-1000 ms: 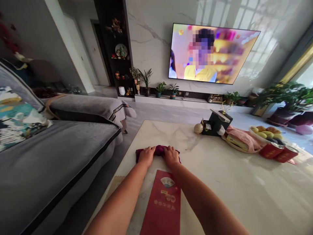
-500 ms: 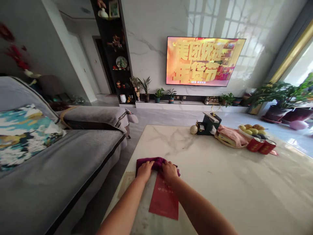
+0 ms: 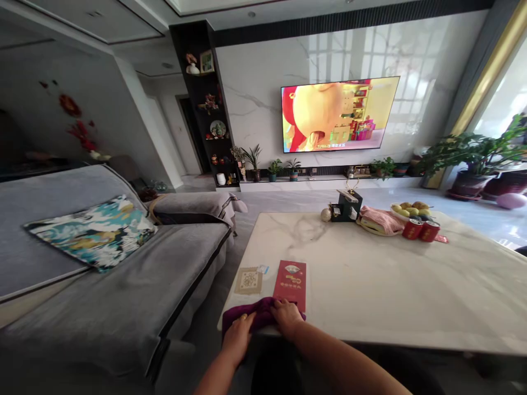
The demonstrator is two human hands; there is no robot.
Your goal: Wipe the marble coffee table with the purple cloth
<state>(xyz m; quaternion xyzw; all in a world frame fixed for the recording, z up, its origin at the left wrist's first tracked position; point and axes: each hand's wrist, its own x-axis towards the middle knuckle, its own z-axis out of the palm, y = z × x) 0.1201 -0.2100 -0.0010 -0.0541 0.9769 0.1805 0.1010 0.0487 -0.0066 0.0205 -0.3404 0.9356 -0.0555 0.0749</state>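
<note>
A folded purple cloth (image 3: 262, 307) lies across the near left end of the marble-topped table (image 3: 329, 285). My left hand (image 3: 239, 333) grips the cloth's left part, close to the table's front edge. On its right part, my right hand (image 3: 287, 318) presses with the fingers curled over the fabric. Just beyond the cloth lies a red printed sheet (image 3: 291, 278), whose lower end reaches under or against the cloth. To its left is a beige patterned square (image 3: 248, 280) with a small blue-and-white slip (image 3: 263, 269) at its corner.
Farther back on the table stand a dark green box (image 3: 349, 207), a round ornament (image 3: 325, 214), a basket with a pink cloth (image 3: 382, 220), a fruit bowl (image 3: 411, 210) and two red cans (image 3: 420, 230). A grey sofa (image 3: 173, 274) flanks the table's left side.
Both hands have drawn the purple cloth back toward the table's near edge, uncovering the beige square and the red sheet's upper part. The view has tilted up.
</note>
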